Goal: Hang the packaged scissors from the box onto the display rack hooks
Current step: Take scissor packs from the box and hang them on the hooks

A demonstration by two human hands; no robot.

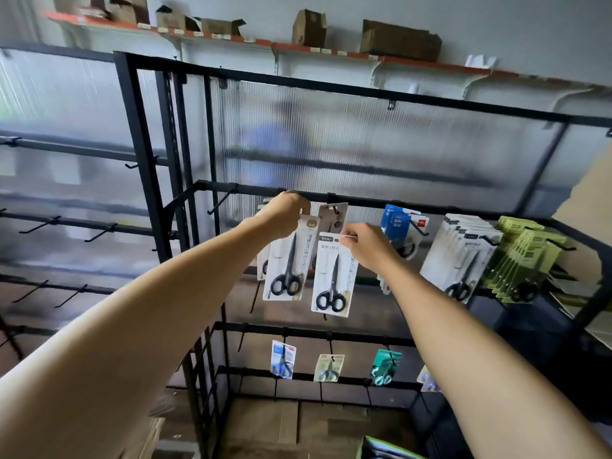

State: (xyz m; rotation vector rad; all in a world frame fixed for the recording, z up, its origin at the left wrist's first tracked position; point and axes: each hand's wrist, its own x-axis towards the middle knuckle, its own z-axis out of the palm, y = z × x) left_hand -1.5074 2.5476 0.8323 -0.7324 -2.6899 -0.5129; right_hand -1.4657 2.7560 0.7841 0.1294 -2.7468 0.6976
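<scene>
Mid-hang on the rack's upper bar (364,202) — left hand (284,212) pinches one scissors pack (288,263) up by its hook, right hand (362,243) pinches a second pack (332,276) just below — next up, I'd guess, is threading each hang hole onto a hook

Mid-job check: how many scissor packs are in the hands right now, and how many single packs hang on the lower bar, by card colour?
In hands, white card: 2, one in the left hand, one in the right hand
Lower bar, blue and white card: 1
Lower bar, pale green card: 1
Lower bar, teal card: 1
Lower bar, partly hidden pack: 1
Total: 6
</scene>
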